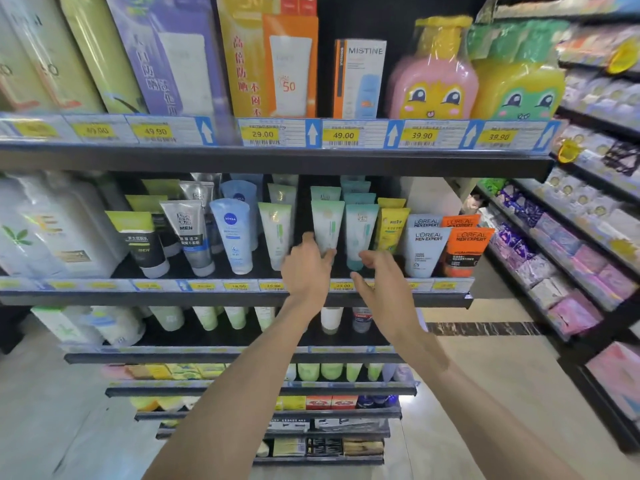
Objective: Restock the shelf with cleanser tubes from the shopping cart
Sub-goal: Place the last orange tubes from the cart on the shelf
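Cleanser tubes stand cap-down in rows on the middle shelf. My left hand holds the lower end of a white-and-green cleanser tube at the front of its row, thumb on its left side and fingers over its cap. My right hand hovers just right of it, fingers loosely curled and holding nothing, in front of a teal cleanser tube. The shopping cart is out of view.
Neighbouring tubes stand close: a pale green tube on the left, a yellow tube and L'Oreal tubes on the right. The upper shelf overhangs with boxed sunscreens. Another shelving unit lines the right side.
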`<state>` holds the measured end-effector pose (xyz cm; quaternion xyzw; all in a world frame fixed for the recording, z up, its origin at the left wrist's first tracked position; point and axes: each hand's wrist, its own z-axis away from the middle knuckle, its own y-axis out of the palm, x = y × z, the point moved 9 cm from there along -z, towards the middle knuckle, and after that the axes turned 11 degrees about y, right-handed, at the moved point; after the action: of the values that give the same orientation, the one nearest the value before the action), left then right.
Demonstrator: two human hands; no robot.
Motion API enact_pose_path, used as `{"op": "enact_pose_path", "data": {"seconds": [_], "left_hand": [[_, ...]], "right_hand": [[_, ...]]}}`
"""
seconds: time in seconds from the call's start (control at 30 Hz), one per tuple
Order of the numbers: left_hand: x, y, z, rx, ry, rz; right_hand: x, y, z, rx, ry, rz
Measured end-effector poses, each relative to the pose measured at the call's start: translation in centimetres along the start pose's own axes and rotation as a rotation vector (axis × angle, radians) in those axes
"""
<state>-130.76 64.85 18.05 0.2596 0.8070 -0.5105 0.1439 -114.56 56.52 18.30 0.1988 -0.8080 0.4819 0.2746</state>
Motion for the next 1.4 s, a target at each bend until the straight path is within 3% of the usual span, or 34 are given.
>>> {"op": "enact_pose_path", "data": {"seconds": [0.43, 0.83, 1.0, 1.4], "left_hand": [[0.2, -0.5, 0.7, -0.018, 0.016, -0.005], [1.8, -4.3, 4.0, -0.215, 0.151, 0.096], [4.4, -6.6, 4.1, -0.320, 0.035, 0.048], [5.9, -5.2, 2.7, -0.166, -0.194, -0.070]], "right_hand": [[-0.6, 0.6, -0.1, -0.048, 0.003, -0.003], [0.2, 0.8, -0.3, -0.043, 0.039, -0.055], [0.3, 1.2, -0.4, -0.030, 0.056, -0.065], [-0.2, 1.1, -0.4, -0.021, 0.068, -0.109]]}}
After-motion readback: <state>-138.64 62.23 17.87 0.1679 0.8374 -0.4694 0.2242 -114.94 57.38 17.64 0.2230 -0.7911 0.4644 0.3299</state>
